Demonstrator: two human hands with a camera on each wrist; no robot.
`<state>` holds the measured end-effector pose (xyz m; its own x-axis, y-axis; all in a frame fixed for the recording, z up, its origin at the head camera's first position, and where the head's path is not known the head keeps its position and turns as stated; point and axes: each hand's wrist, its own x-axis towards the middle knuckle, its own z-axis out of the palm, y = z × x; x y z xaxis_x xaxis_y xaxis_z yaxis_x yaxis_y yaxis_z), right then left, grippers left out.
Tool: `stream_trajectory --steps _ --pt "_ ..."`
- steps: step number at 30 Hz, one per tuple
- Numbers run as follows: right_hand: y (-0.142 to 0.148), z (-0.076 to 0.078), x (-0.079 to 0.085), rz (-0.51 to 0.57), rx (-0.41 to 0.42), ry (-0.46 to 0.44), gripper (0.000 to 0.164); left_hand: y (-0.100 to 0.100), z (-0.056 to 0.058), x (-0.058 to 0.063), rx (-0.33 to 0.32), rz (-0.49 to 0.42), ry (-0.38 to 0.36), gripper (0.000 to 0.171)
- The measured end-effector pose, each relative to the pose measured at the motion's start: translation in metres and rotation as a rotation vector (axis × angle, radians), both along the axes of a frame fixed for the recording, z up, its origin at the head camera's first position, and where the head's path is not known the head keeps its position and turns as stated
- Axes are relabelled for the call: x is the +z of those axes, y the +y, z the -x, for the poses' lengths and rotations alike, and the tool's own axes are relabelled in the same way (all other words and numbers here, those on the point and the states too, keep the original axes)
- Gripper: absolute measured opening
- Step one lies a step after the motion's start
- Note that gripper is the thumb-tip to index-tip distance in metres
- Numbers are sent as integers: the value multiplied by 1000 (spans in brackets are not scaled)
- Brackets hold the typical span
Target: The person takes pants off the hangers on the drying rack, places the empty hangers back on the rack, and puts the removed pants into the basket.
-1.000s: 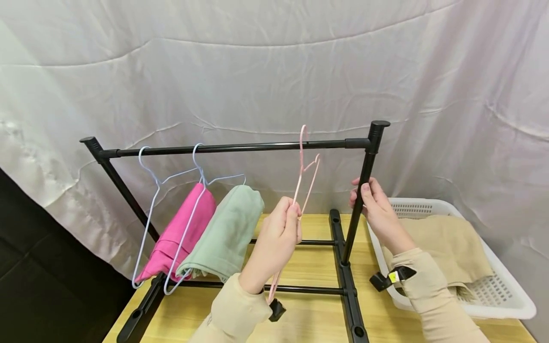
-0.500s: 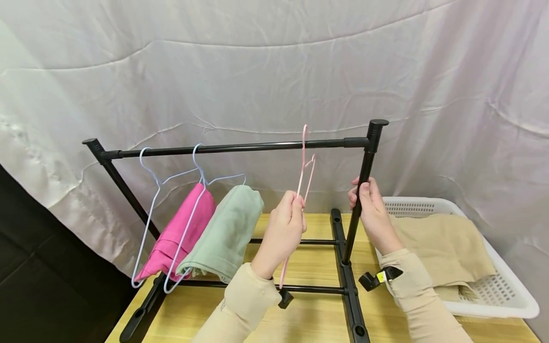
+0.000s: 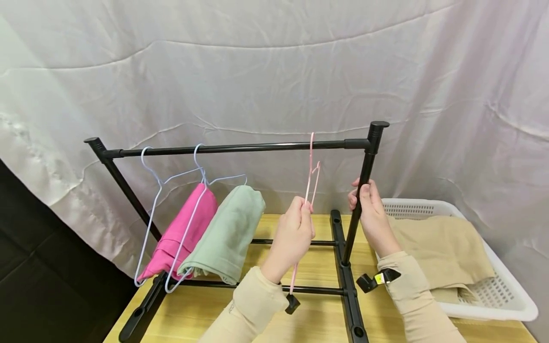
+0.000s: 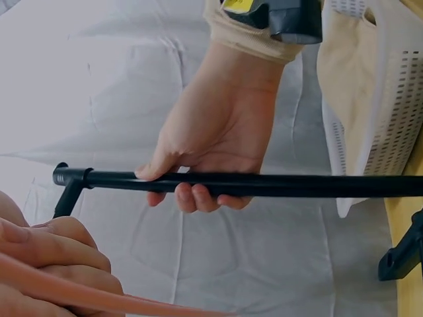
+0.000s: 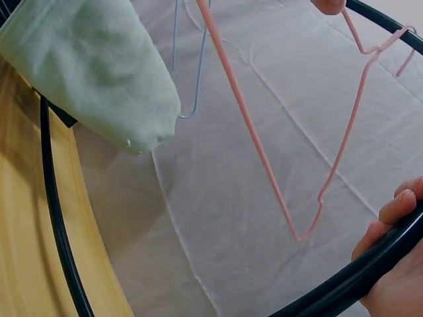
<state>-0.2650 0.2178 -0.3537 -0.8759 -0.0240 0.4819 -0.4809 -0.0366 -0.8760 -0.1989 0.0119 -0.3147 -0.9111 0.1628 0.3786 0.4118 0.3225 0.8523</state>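
Observation:
My left hand (image 3: 293,233) pinches the side of a pink hanger (image 5: 254,135). The hanger's hook sits at the top rail (image 3: 257,147) of a black rack, and over that rail in the right wrist view. My right hand (image 3: 377,224) is wrapped round the rack's right upright post (image 3: 367,166), thumb in front and fingers behind. Further left, two blue hangers hang from the rail; a folded magenta cloth (image 3: 182,233) and a folded pale green cloth (image 3: 229,228) drape on them.
A white perforated basket (image 3: 519,297) with folded beige cloth (image 3: 442,243) stands right of the rack. The rack's black feet (image 3: 349,305) rest on a wooden table (image 3: 317,314). A pale curtain (image 3: 274,85) hangs behind.
My left hand has moved right with the pink hanger and dipped slightly, lowering its hook onto the rail. My right hand keeps its grip on the post.

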Motion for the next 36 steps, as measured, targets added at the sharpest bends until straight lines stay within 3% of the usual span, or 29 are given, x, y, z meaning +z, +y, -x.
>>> stream_trajectory --steps 13,27,36 --pt "2 1 0 20 17 22 42 13 -11 -5 -94 -64 -131 19" --pt "-1 -2 -1 44 21 28 43 4 -13 -10 -157 -89 -175 21" --pt "-1 0 -3 67 26 23 42 -9 -22 -12 -179 38 -138 28"
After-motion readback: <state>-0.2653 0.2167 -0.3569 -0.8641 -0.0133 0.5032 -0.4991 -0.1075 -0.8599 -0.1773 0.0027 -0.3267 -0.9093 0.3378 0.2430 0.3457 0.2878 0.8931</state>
